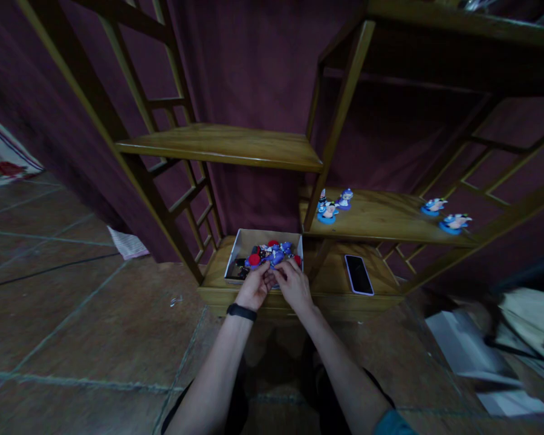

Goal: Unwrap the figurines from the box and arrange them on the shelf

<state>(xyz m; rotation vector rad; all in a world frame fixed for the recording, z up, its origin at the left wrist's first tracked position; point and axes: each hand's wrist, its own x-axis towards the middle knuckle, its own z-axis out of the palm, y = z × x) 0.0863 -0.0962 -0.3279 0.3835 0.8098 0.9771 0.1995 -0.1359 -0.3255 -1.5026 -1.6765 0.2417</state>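
Observation:
A shallow cardboard box on the low shelf holds a jumble of small toy figurines in purple, red and black. Over its front edge, my left hand and my right hand come together, fingers curled and pinching. Between the fingertips is a purple-blue figurine, partly covered by my fingers and hard to separate from the pile behind it. A dark band circles my left wrist.
On the shelf to the right stand a purple-haired figurine, a pink figurine on a blue base, and two more pink ones farther right. A phone lies on the lower board. An upper shelf overhangs the box. Papers lie on the floor.

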